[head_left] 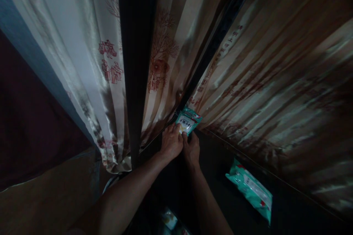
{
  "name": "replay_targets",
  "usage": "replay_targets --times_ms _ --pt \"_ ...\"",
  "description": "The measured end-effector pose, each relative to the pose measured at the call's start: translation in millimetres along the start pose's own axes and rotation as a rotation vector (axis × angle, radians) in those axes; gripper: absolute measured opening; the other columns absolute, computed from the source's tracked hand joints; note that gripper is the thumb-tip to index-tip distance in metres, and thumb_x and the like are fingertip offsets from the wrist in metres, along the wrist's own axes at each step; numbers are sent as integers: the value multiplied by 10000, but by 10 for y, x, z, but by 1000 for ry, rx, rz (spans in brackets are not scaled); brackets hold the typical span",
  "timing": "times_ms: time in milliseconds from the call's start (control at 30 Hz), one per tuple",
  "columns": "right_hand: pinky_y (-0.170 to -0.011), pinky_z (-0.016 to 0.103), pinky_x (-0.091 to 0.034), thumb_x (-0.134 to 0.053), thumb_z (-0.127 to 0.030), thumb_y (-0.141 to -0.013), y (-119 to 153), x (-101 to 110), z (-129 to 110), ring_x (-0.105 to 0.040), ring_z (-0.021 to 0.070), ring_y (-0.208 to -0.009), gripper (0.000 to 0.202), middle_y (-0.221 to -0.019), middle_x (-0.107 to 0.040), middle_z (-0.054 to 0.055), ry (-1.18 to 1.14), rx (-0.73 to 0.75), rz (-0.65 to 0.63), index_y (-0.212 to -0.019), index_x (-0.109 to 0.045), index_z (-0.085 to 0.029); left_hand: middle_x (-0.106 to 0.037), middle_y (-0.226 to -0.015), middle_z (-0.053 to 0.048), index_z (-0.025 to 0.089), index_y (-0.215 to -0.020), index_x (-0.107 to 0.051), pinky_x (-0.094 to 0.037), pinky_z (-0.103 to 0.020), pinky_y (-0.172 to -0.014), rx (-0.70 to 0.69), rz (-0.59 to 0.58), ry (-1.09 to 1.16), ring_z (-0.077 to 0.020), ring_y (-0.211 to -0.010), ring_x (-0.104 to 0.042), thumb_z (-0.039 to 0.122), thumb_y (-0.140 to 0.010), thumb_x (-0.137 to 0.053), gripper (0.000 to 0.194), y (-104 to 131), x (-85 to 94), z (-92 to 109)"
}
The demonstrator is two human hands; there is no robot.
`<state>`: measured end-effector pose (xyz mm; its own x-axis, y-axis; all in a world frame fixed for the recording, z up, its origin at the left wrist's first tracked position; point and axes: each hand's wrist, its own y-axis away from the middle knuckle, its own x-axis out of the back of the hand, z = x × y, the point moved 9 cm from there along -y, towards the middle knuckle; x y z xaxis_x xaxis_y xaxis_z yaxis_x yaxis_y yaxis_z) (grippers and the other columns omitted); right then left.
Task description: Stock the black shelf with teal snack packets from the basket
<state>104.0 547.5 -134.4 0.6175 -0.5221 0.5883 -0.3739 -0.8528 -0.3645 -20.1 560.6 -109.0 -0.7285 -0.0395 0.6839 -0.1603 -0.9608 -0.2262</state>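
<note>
The widest area is taken up by pleated satin curtains point(264, 66), printed in red with figures, trees and lettering. A dark flat surface point(289, 209) is bounded by their lower edges. At the left, a maroon cloth point(30, 125) is seen. The curtains are crossed by a broad black post point(138, 62) and a narrower black bar point(219, 36), slanted down to the corner. The left forearm point(132, 191) is stretched diagonally up from the lower left; the right forearm point(205, 194) is extended more steeply from below. Near the right forearm, a teal packet point(250, 189) is laid at a slant on the surface.

The left hand point(171, 142) is turned back-up, its fingers bent over the lower left of a small printed snack pouch point(189, 119). The right hand point(192, 149) is curled at the pouch's lower edge, with thumb and fingers narrowly spaced. The pouch is located in the curtain corner, at the bar's foot, and is touched by both hands; whether it is pinched by either cannot be told. A partly cropped package point(169, 219) is seen between the forearms.
</note>
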Motion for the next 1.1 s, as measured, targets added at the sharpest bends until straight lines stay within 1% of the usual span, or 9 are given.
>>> replay_targets --times_ms 133,233,400,533,667,800,933,1033,1100 --pt "-809 396 -446 -377 -539 -831 2 -17 14 -604 267 -930 564 -1032 -654 163 -31 -59 -64 -1149 -571 -116 -451 -1380 -154 117 -1320 -446 -318 -421 -1078 15 -22 11 -252 -1269 -420 174 -867 -414 457 14 -8 2" --pt "-843 407 -436 -393 -550 -813 6 5 26 -593 278 -985 612 -1098 -634 186 -20 -76 -53 -1198 -541 -97 -425 -1399 -167 91 -1327 -434 -289 -424 -1102 8 -23 1 -264 -1311 -366 167 -862 -404 472 29 1 21" --pt "-860 412 -432 -380 -554 -813 6 -33 30 -590 283 -1001 640 -1110 -626 204 -19 -85 -71 -1210 -530 -75 -376 -1444 -133 98 -1332 -422 -276 -410 -1120 -44 -25 -25 -249 -1338 -322 131 -860 -369 477 54 -3 65" --pt "-839 393 -443 -369 -546 -829 27 -40 7 -604 265 -972 602 -1067 -647 180 -21 -76 -67 -1193 -546 -100 -363 -1452 -138 95 -1340 -413 -274 -417 -1123 -57 -38 -34 -252 -1349 -305 137 -872 -358 473 60 -34 38" --pt "-897 417 -421 -353 -550 -835 79 16 6 -573 278 -1055 657 -1146 -611 213 -7 -79 -39 -1257 -492 -65 -330 -1470 -145 80 -1358 -386 -271 -417 -1125 -76 -38 -45 -255 -1366 -270 127 -863 -371 497 62 -38 23" --pt "-963 448 -385 -327 -536 -843 151 134 20 -520 291 -1141 670 -1232 -557 229 23 -81 10 -1274 -473 -45 -293 -1486 -156 68 -1370 -358 -260 -424 -1127 -78 -32 -71 -261 -1380 -237 116 -846 -386 528 69 -16 30" --pt "-980 461 -379 -327 -505 -844 244 305 -4 -501 289 -1161 634 -1224 -559 228 74 -6 63 -1233 -500 -34 -291 -1487 -147 87 -1373 -358 -291 -429 -1107 -82 -7 -102 -279 -1375 -233 119 -834 -407 542 97 10 59" --pt "-978 460 -388 -336 -467 -852 318 487 -26 -498 272 -1164 569 -1223 -563 201 128 68 96 -1220 -510 -70 -281 -1495 -125 120 -1365 -375 -317 -442 -1087 -91 49 -105 -290 -1359 -255 108 -822 -424 545 149 53 108" --pt "-981 456 -388 -338 -434 -861 359 651 -32 -493 253 -1173 510 -1231 -565 170 164 113 121 -1213 -518 -111 -285 -1496 -101 153 -1351 -398 -334 -444 -1078 -108 99 -87 -289 -1350 -267 103 -819 -433 536 205 93 173"
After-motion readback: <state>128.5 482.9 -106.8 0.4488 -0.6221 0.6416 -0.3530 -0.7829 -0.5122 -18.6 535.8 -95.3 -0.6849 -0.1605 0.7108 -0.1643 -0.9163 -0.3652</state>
